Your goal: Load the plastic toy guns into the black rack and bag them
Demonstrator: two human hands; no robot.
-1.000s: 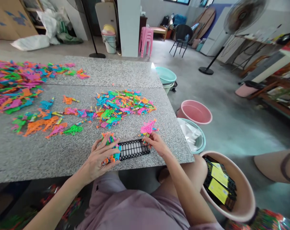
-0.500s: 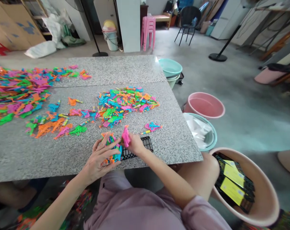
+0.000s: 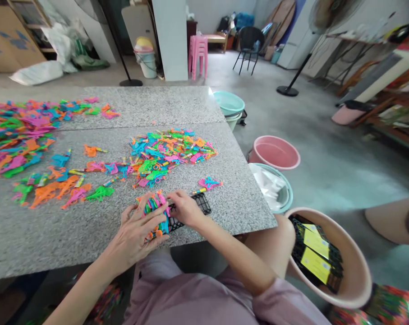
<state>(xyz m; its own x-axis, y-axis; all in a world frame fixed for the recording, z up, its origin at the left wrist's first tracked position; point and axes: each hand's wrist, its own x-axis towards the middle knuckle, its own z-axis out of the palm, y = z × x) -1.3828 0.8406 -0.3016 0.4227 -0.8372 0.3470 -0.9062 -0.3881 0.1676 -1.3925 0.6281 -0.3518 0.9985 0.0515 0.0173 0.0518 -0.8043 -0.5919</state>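
Note:
A black plastic grid tray (image 3: 204,203) lies at the table's front edge. Its left part carries a tight row of small colourful plastic toy guns (image 3: 164,225). My left hand (image 3: 136,225) wraps over this row with long, spread fingers, holding it from the left. At the row's right end, my right hand (image 3: 186,208) has its fingers bent together against a pink toy gun (image 3: 161,197); its fingertips are partly hidden. Just beyond the tray lie a pink and blue toy gun (image 3: 209,183) and a yellow-labelled tube (image 3: 199,191).
A loose pile of toy guns (image 3: 170,151) lies on the speckled stone table (image 3: 238,198), with a larger heap (image 3: 18,131) at left. On the floor at right stand a pink basin (image 3: 275,153), a turquoise basin (image 3: 288,198) and a peach tub (image 3: 360,271) holding black trays with yellow cards.
My right hand has lowered the pink toy gun from above the tray to the right end of the row. My left hand stays on the row. The view has shifted to the right.

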